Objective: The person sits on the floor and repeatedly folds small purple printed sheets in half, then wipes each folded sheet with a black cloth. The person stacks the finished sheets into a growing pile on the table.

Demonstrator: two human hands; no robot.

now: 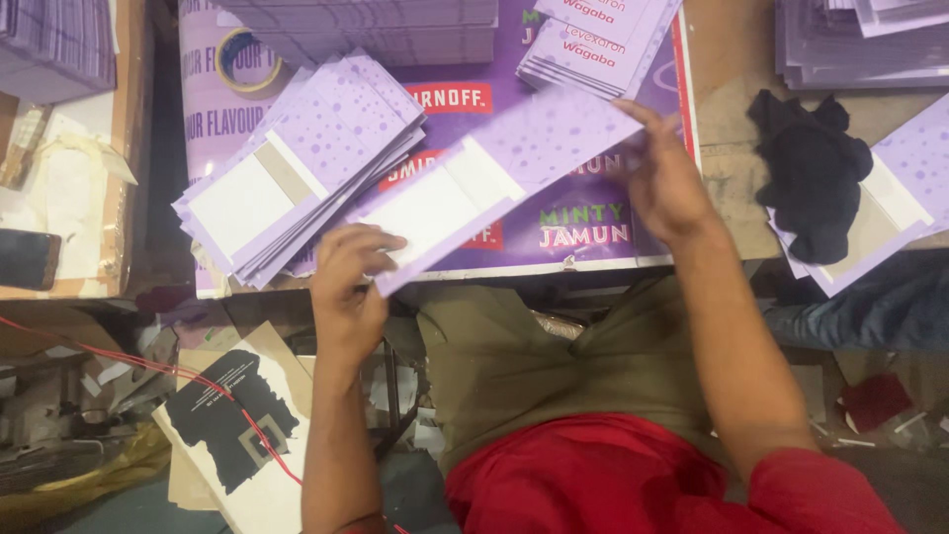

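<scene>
Fingers of both hands pinch one flat purple carton blank (494, 188), held at a slant just above the worktable (717, 59): the left hand (348, 282) grips its near left end, thumb on top, while the right hand (664, 183) holds the far right end between fingertips and thumb. The blank shows a white panel and a tan strip facing up, the rest pale purple with dots. Just to its left, on a purple printed board (583, 232) that covers the table, lies a fanned pile of like blanks (297, 168), white panels up, which looks to be a batch handled in the same way. More stacks (376, 30) sit at the far edge, another small stack (598, 40) at far right of the board, and further piles at the far right corner. A black cloth (813, 173) rests on loose blanks at the right. A roll of tape (247, 59) lies at far left. Judging by the piles on every side, much sorting is done and plenty of blanks remain; which pile is finished cannot be told.
</scene>
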